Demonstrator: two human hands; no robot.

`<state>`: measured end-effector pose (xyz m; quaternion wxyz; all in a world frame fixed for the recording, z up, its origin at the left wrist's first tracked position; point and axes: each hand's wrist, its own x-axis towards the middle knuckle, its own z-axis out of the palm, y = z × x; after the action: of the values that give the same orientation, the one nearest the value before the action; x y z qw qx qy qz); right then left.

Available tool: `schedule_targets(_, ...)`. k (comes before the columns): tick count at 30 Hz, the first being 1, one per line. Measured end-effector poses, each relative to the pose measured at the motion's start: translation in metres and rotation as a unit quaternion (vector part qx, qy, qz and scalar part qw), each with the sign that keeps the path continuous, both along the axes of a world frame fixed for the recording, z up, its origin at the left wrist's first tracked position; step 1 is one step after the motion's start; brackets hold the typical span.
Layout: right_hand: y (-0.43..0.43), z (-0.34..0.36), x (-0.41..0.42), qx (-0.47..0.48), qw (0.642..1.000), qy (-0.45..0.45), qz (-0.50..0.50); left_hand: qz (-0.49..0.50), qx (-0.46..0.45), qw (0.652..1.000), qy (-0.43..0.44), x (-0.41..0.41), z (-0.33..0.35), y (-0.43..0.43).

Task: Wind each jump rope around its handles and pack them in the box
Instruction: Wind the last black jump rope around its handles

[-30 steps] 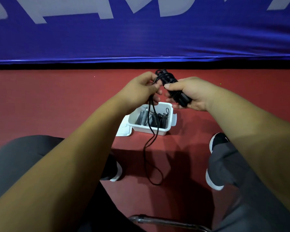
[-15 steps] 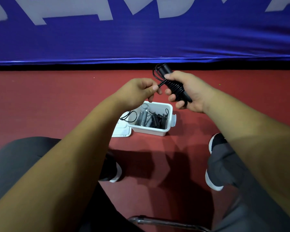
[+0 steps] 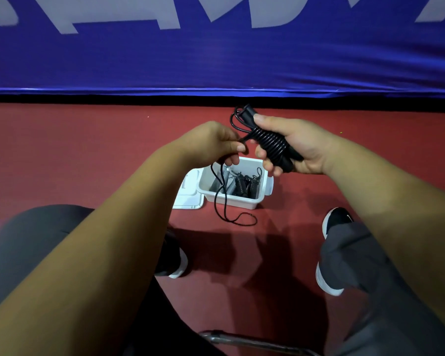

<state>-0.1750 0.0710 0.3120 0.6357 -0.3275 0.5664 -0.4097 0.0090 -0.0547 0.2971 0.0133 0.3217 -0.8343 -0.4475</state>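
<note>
**Last turns of the winding, loose tail draped over the box**

The blue banner closes off the far side. The red floor lies open to left and right, so there is room to swing cord sideways, while the person's knees and shoes narrow the near space. The white box stands on the floor between the feet, its lid lying flat against its left side and wound ropes inside. Above it the right hand is clamped round the jump rope, handles together and cord coiled tightly around them. The left hand pinches the cord just beside the coils. The loose tail hangs from it, crosses the box's near rim and ends in a loop on the floor. I judge that tail the risk: a quick pull could catch the rim and drag or tip the box, or snag the packed ropes. A slack pinch would let the outer coils spring loose
</note>
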Motion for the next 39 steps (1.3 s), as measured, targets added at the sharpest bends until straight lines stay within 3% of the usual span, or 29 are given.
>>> schedule_targets(9,0.011,0.001,0.014,0.053,0.991,-0.038,0.117,0.000,-0.045,0.999,0.024,0.004,0.013,0.006)
schedule_targets(21,0.010,0.003,0.014,0.011,0.994,0.007,0.112,0.055,-0.001,0.989,0.139,0.003,0.027,0.000)
schedule_targets(24,0.011,0.002,0.013,0.005,0.991,0.002,0.135,0.061,0.004,0.991,0.120,0.002,0.039,0.002)
schedule_targets(28,0.012,-0.001,0.010,0.034,0.984,0.016,0.177,0.013,-0.075,0.995,0.060,-0.003,0.060,0.007)
schedule_targets(33,0.009,-0.017,0.007,0.062,0.970,0.114,0.208,-0.056,-0.153,0.987,0.009,-0.016,0.060,0.023)
schedule_targets(39,-0.002,-0.031,-0.003,0.053,0.970,0.216,0.100,-0.064,-0.231,0.971,-0.022,-0.020,0.052,0.019)
